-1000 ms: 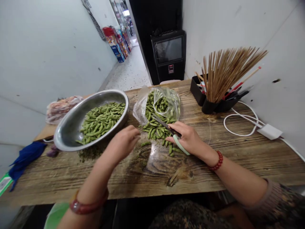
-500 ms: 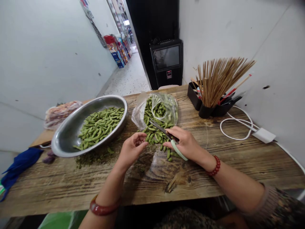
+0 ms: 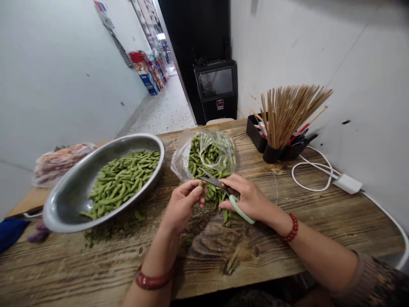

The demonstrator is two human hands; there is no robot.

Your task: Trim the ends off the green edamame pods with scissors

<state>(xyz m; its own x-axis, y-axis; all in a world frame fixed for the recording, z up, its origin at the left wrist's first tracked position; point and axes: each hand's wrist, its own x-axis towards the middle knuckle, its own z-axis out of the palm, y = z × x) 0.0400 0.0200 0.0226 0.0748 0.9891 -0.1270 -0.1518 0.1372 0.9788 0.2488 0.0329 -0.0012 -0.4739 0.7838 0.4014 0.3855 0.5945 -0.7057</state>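
Between the thumb and fingers of my left hand (image 3: 185, 202) is an edamame pod (image 3: 200, 183), mostly hidden by the fingertips. My right hand (image 3: 247, 197) grips scissors (image 3: 237, 208) with pale green handles. Their blades are parted and point left, close to the pod's tip. Just beyond both hands lies a clear plastic bag (image 3: 182, 158), its mouth towards me, with green pods (image 3: 217, 198) spilling out onto the wooden table (image 3: 271, 247). To the left, a tilted metal basin (image 3: 64, 209) holds a heap of edamame pods (image 3: 123, 181).
Small green trimmings (image 3: 105, 232) lie under the basin's near side. Behind it sits a bag of reddish food (image 3: 60, 162). A black holder (image 3: 273, 152) full of thin wooden sticks (image 3: 289, 117) stands at the right, near a white adapter (image 3: 347, 183) and its looped cable.
My left hand has closed on a pod and brought it up to the scissors. The scissor blades have opened wider. The whole view has shifted slightly.
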